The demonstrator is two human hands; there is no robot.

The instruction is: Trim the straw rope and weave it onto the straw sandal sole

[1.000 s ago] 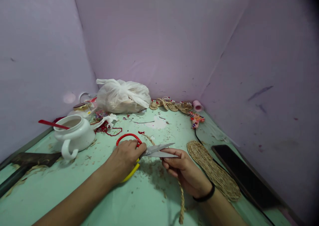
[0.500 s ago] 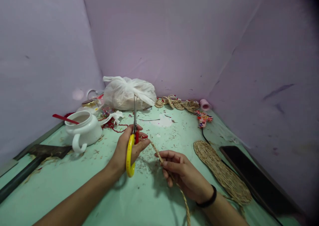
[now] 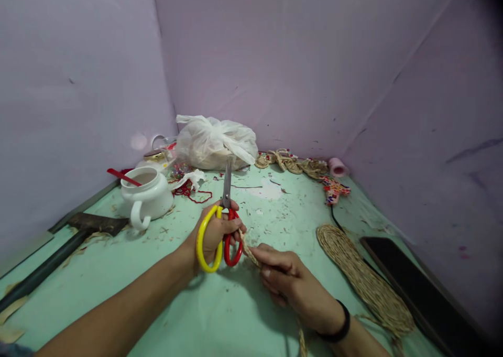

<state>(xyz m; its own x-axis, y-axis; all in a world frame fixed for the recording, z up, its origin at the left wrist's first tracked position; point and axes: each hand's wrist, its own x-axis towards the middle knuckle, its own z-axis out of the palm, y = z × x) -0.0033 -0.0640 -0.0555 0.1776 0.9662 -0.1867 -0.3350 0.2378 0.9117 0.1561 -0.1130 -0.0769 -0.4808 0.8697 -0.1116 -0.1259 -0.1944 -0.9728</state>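
Yellow-and-red scissors (image 3: 220, 231), blades shut and upright at frame centre, fill my left hand (image 3: 214, 234); my right hand (image 3: 288, 286) pinches braided jute rope (image 3: 248, 248), fingers closed.

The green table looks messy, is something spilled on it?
Yes. Tiny straw-coloured scraps are scattered over the green table, thickest around the left hand with the scissors and the right hand pinching the braided rope. Loose red thread lies tangled beside the white teapot.
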